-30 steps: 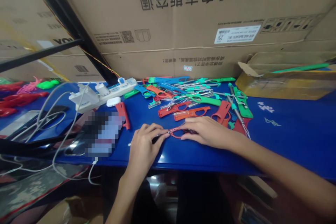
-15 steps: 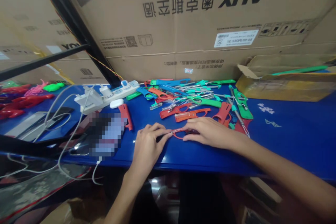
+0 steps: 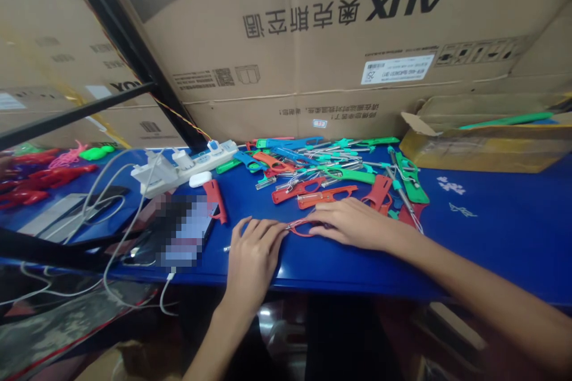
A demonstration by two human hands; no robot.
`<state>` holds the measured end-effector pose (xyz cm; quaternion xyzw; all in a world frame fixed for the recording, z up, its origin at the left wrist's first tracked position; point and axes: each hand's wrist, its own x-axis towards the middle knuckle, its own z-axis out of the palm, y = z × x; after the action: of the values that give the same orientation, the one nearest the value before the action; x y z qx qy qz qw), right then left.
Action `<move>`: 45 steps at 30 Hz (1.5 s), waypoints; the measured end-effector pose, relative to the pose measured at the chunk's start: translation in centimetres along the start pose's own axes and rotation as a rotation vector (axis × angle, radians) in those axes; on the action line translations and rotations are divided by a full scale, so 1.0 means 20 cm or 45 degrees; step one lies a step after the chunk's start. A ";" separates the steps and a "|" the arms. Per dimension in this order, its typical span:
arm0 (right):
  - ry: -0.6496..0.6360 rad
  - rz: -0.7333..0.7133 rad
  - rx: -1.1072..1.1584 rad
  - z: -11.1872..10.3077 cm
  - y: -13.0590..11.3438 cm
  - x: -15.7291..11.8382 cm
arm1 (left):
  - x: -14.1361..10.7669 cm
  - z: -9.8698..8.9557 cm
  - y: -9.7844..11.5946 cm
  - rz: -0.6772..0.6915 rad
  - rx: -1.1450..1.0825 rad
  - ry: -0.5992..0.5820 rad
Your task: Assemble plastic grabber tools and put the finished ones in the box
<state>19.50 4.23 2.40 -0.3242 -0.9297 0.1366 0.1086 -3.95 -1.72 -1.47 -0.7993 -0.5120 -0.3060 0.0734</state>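
A red plastic piece point(image 3: 302, 233) with a looped opening is held between my two hands, just above the blue table near its front edge. My left hand point(image 3: 257, 250) pinches its left end with thumb and fingers. Around its right end my right hand point(image 3: 348, 223) is closed, hiding most of that end. Beyond them lies a pile of red, orange, green and blue plastic pieces with metal rods and white wires, among them an orange piece point(image 3: 328, 195) nearest my right hand. A separate red piece point(image 3: 215, 201) lies left of the pile.
At the left are a white power strip point(image 3: 203, 161), a white plug, cables and a phone point(image 3: 190, 229). A black metal frame point(image 3: 147, 59) crosses there. A taped cardboard box point(image 3: 491, 146) stands back right, before large cartons. Small pale bits point(image 3: 451, 186) lie on the blue table point(image 3: 504, 238).
My left hand has shifted slightly left and its fingers now cover more of the red piece's end. The red piece moved a little left. The view has shifted slightly.
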 end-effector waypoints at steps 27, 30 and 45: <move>0.055 0.689 -0.638 -0.22 0.46 0.44 | -0.02 0.03 -0.02 -0.068 -0.139 0.069; 0.086 0.708 -0.654 -0.22 0.44 0.44 | -0.02 0.03 -0.01 -0.100 -0.187 0.090; 0.801 0.624 1.049 0.04 -0.51 -0.03 | -0.12 -0.06 0.09 0.152 -0.579 0.069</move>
<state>13.91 -3.92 4.78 -0.4863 -0.6203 0.4058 0.4627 -3.60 -4.85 -1.58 -0.8155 -0.3796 -0.4300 -0.0769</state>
